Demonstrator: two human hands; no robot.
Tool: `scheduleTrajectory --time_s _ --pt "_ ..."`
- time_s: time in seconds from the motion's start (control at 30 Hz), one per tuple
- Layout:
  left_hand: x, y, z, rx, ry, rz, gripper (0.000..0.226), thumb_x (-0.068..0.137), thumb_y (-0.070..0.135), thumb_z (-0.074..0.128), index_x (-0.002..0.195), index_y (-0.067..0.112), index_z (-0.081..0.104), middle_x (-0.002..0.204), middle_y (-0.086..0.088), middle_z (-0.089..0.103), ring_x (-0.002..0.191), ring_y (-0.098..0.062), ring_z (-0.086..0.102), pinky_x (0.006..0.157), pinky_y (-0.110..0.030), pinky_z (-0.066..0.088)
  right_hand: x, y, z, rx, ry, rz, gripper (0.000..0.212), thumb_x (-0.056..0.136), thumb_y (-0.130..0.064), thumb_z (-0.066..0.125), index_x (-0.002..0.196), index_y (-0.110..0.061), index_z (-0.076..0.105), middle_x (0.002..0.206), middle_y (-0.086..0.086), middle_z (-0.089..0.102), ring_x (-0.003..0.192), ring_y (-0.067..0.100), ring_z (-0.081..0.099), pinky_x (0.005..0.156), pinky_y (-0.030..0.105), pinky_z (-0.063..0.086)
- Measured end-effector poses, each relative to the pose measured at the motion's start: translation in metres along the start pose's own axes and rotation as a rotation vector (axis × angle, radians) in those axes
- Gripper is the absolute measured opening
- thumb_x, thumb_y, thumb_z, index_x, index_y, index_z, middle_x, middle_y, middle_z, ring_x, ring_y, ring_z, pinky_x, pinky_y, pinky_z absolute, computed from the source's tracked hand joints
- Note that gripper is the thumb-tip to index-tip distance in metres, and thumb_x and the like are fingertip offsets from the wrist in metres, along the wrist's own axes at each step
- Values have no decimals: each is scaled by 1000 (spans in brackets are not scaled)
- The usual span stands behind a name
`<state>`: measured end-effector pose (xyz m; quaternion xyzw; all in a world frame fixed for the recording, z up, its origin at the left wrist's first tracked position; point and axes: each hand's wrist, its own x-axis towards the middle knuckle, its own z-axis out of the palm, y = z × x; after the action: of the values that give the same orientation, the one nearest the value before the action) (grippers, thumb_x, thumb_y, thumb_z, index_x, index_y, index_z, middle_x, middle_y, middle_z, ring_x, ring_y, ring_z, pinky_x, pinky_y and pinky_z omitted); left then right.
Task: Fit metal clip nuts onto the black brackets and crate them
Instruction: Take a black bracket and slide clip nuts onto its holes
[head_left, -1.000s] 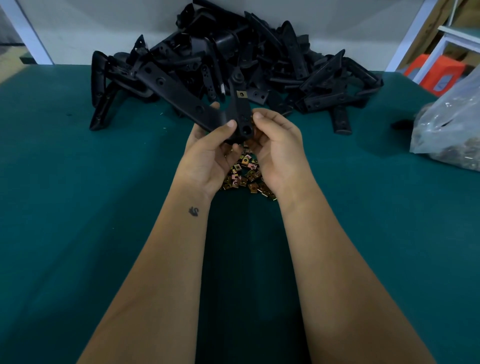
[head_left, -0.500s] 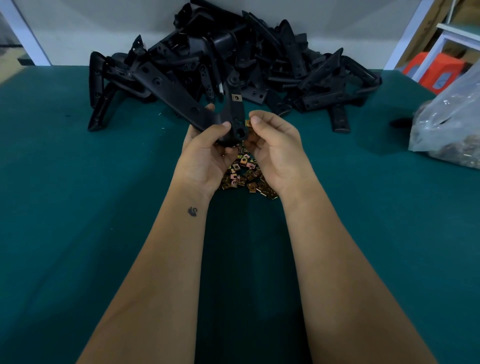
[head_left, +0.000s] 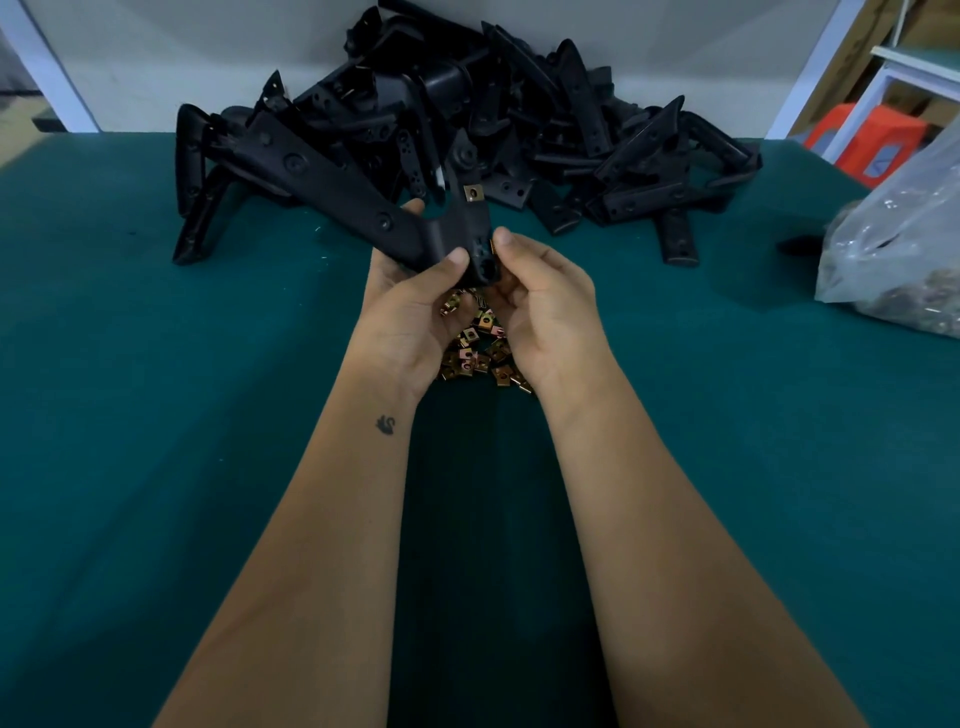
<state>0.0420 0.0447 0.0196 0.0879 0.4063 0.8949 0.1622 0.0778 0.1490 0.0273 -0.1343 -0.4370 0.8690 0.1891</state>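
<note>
Forearms come in from the near edge and meet over the green table (head_left: 156, 389), and just past our wrists lies the loose heap of brass-coloured clip nuts (head_left: 480, 353), directly beneath both hands. Above it we hold one black bracket (head_left: 363, 202), whose long arm runs up and away to the left while its short bent end points down between our hands. Our left hand (head_left: 410, 306) grips the bracket at the bend, thumb pressed on its near face and fingers curled behind. Our right hand (head_left: 545, 296) is curled at the lower tab, thumb tip against its right edge, where a glint of brass suggests a nut being pushed on, though it is too small to be sure. One fitted clip nut (head_left: 473, 193) already sits on the upper tab. So the right hand is nearer the work, and we judge the push runs leftward onto the tab. Farther off, the pile of brackets (head_left: 519, 119) waits; no crate shows.
</note>
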Motion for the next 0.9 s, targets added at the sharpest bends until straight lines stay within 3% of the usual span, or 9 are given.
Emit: scheduleTrajectory --time_s 0.13,0.27,0.33,0.6,0.9 --pt "1 -1 -1 -6 -6 34 45 93 -3 59 122 30 55 115 -2 68 92 -13 66 62 -23 52 -1 4 7 -83 49 -136 10 85 -3 73 83 -10 66 82 1 68 82 14 64 87 33 53" --pt "2 -1 0 -45 32 43 42 92 -4 59 122 25 60 104 -2 73 90 -15 70 74 -28 57 -5 10 14 -279 23 -191 31 77 -4 80 99 -14 61 100 4 66 91 12 66 80 20 55" --pt "1 -1 -1 -60 26 32 40 92 -4 60 122 22 63 103 -5 74 91 -18 71 78 -30 58 -5 13 16 -328 53 -208 37 75 -4 82 104 -14 60 106 6 66 98 15 66 81 21 56" --pt "3 -3 0 -40 -13 33 36 92 -4 59 116 22 64 97 -2 76 88 -15 73 72 -26 57 -5 11 15 -321 115 -264 31 75 -3 82 96 -14 63 94 1 67 87 9 66 73 15 53" --pt "6 -3 -4 -23 -12 12 32 94 -4 57 118 16 63 97 -1 77 87 -12 73 69 -24 56 -5 12 14 -363 55 -312 22 80 1 77 90 -14 65 87 1 67 80 6 64 74 16 52"
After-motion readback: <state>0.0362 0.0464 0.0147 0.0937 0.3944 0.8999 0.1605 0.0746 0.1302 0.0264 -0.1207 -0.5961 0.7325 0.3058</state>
